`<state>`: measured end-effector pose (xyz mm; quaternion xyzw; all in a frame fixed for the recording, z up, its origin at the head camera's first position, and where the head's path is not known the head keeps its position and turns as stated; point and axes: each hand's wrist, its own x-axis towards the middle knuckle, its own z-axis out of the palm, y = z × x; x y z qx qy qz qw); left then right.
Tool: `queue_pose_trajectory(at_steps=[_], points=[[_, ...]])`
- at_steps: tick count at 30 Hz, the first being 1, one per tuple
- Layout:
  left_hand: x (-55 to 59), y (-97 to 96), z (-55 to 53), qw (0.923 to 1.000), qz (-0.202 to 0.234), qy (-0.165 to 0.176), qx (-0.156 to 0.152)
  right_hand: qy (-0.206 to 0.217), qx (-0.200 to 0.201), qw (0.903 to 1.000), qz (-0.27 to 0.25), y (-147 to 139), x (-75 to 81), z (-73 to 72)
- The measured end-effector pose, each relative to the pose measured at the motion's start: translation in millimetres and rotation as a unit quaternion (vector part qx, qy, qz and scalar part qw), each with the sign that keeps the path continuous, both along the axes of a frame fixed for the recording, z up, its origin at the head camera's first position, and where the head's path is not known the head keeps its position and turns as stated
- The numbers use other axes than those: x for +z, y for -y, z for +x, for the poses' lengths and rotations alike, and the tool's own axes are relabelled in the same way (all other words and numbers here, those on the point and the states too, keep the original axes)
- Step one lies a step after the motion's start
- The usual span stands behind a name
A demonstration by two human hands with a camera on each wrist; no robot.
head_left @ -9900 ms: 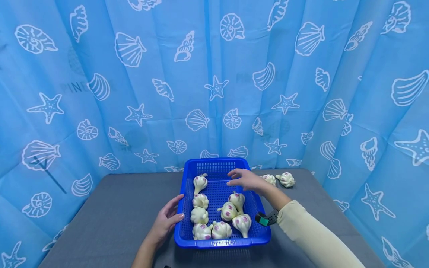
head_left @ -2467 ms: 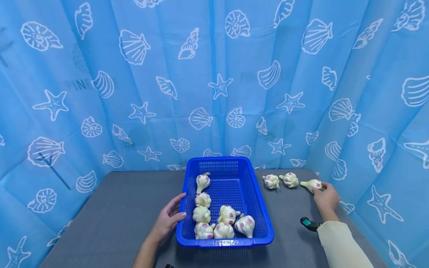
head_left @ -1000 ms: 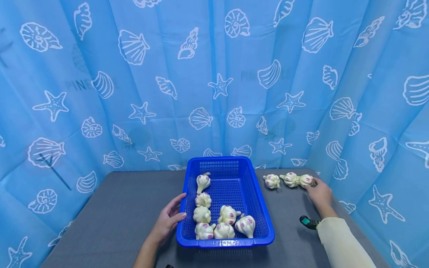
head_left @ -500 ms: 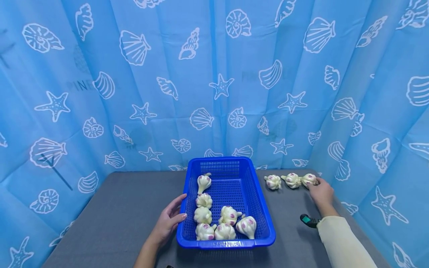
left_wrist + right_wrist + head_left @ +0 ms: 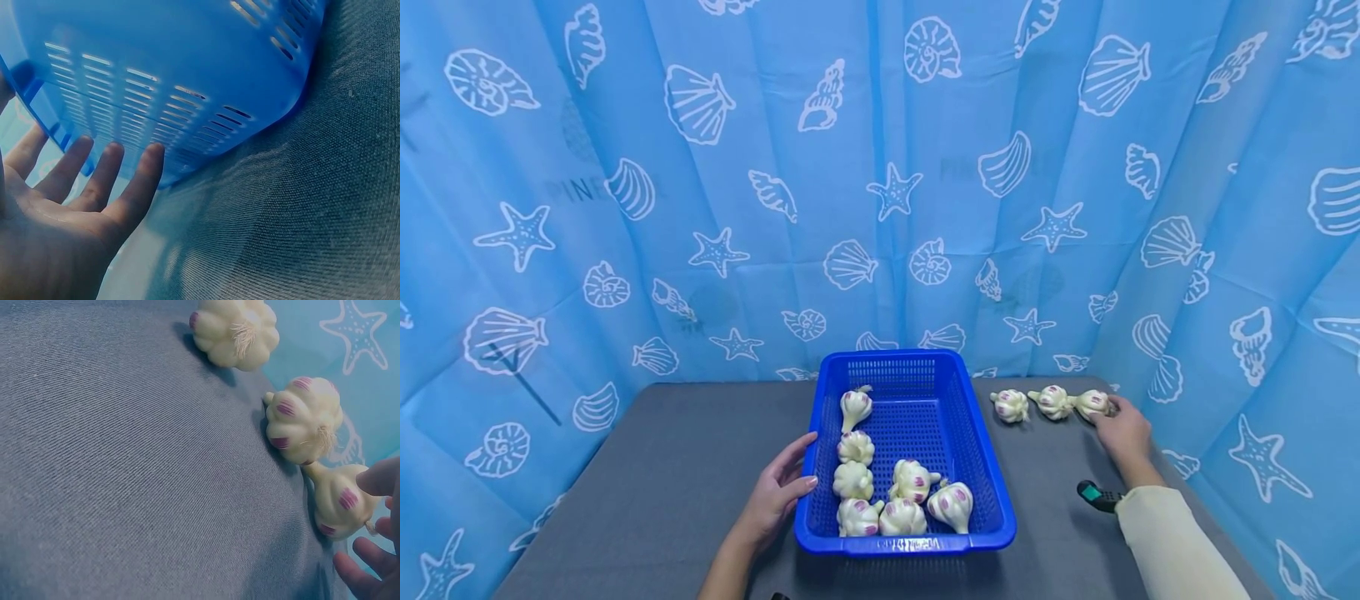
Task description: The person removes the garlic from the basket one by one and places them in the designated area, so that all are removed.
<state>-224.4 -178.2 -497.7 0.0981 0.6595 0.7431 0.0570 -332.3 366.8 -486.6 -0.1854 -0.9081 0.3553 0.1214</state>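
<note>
In the head view my left hand (image 5: 772,492) is at the left side of a blue plastic basket (image 5: 906,546), thumb and forefinger at its rim. The left wrist view shows the other fingers (image 5: 140,181) fairly straight, close against the slotted wall. On the table's far right, a garlic bulb (image 5: 1091,403) lies last in a row with a second garlic bulb (image 5: 1052,402) and a third garlic bulb (image 5: 1011,406). My right hand (image 5: 1126,433) is beside the last bulb. One digit overlaps it in the right wrist view; the other fingers (image 5: 355,575) are spread, apart from it.
Several garlic bulbs (image 5: 855,448) lie along the basket's left side and front end. A grey cloth (image 5: 700,467) covers the table. Close behind its far edge hangs a blue curtain (image 5: 880,250) with a white shell print. The right wrist wears a black band (image 5: 1101,496).
My right hand left the basket, set a garlic bulb on the table at the right and slid it leftward to the second bulb. It now sits slightly farther right. The left hand stayed put.
</note>
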Motion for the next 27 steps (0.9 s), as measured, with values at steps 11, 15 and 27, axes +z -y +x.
queue_pose_trajectory(at_steps=[11,15,27], points=[[3.8,0.2,0.7,1.0,0.001,-0.007,-0.005,-0.041,-0.009,0.9987,0.027,1.4,7.6,11.4],[4.0,0.7,1.1,1.0,0.001,-0.008,-0.006,-0.057,0.002,0.9979,0.032,4.8,13.8,15.8],[4.0,-0.5,2.9,0.9999,-0.004,-0.009,-0.005,-0.101,0.067,0.9922,0.032,32.4,37.5,35.2]])
